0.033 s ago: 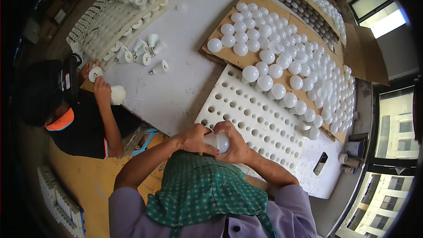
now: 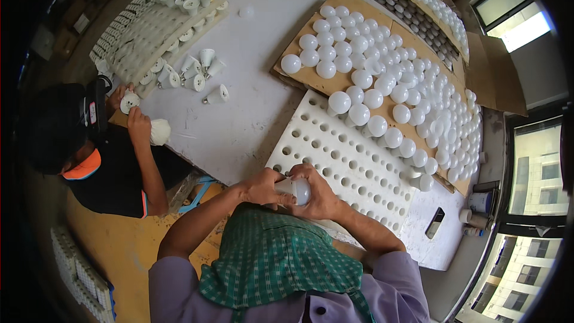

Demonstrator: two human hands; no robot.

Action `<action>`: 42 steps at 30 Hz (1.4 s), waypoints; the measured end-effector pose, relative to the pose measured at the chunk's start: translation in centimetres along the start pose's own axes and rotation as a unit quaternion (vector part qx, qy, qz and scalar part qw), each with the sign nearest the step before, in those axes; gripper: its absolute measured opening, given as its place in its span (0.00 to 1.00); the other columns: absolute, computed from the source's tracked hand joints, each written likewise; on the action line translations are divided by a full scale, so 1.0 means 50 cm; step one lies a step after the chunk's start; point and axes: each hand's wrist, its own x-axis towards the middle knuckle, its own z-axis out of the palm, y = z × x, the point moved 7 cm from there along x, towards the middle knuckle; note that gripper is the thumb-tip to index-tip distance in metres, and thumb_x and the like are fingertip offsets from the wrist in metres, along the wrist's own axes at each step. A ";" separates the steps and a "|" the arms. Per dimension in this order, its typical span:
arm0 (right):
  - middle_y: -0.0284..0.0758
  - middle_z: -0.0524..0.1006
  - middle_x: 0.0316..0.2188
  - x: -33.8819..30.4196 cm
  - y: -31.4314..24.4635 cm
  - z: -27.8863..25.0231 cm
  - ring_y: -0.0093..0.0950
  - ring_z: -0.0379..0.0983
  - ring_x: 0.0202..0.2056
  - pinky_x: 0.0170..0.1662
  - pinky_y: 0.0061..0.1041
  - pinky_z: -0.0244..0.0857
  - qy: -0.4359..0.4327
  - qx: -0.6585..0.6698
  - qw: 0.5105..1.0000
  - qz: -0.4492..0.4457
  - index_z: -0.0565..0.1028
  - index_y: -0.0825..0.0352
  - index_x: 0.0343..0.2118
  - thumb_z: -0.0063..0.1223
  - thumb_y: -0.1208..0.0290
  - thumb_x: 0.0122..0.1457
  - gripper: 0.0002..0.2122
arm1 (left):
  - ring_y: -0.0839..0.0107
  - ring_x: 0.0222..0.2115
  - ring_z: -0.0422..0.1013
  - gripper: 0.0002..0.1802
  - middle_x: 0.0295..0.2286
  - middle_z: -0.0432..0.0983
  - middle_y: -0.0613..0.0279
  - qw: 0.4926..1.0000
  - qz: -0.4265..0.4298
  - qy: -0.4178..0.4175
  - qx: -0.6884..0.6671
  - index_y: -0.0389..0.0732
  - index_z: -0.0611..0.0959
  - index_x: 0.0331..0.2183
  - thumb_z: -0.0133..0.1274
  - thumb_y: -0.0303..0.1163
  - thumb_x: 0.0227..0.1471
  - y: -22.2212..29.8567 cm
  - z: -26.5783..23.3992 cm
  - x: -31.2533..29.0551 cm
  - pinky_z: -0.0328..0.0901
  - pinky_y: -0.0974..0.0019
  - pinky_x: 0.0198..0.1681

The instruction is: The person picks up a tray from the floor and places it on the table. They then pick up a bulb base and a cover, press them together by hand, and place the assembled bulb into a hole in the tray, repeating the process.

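Close in front of my apron, both my hands grip one light bulb. My left hand is closed round its white base, which points left. Curled over the frosted dome at the other end is my right hand. The fingers hide part of the bulb, including its cap. Just beyond my hands lies a white foam board with rows of round holes. A row of finished-looking bulbs stands along its far edge.
Many frosted domes cover a cardboard sheet at the right. Loose white bulb bases lie near a stacked foam tray at the far left. A co-worker at the left holds a white base. A dark phone-like object lies at right.
My fingers and the bulb between them have shifted very slightly. The co-worker's white base has tilted a little. Otherwise the scene looks the same.
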 end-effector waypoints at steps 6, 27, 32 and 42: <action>0.42 0.67 0.44 0.151 0.077 -0.170 0.42 0.65 0.46 0.48 0.37 0.64 0.067 -0.309 0.948 0.027 0.67 0.66 0.45 0.64 0.73 0.38 0.28 | 0.63 0.40 0.74 0.30 0.41 0.74 0.43 0.961 0.090 0.262 0.018 0.29 0.73 0.44 0.63 0.38 0.44 -0.124 -0.181 0.004 0.71 0.65 0.39; 0.41 0.63 0.52 0.527 0.472 -0.135 0.37 0.61 0.55 0.53 0.37 0.61 -0.205 -0.560 0.780 0.186 0.65 0.56 0.54 0.58 0.67 0.46 0.28 | 0.45 0.53 0.58 0.33 0.54 0.59 0.39 0.769 -0.021 0.558 0.311 0.31 0.68 0.50 0.48 0.11 0.36 -0.199 -0.561 0.154 0.54 0.53 0.57; 0.41 0.68 0.45 0.473 0.314 -0.184 0.36 0.66 0.48 0.49 0.34 0.64 -0.040 -0.323 0.922 0.209 0.65 0.62 0.52 0.59 0.65 0.45 0.29 | 0.48 0.50 0.63 0.27 0.51 0.64 0.41 0.769 -0.060 0.511 0.380 0.29 0.71 0.46 0.53 0.16 0.38 -0.203 -0.547 0.187 0.56 0.54 0.55; 0.46 0.67 0.49 -0.002 0.202 -0.174 0.35 0.75 0.37 0.26 0.24 0.74 0.160 0.502 0.813 0.247 0.56 0.63 0.57 0.66 0.55 0.44 0.40 | 0.56 0.43 0.70 0.29 0.43 0.72 0.46 0.876 0.006 0.416 0.244 0.33 0.73 0.42 0.64 0.28 0.36 -0.158 -0.391 0.196 0.65 0.57 0.47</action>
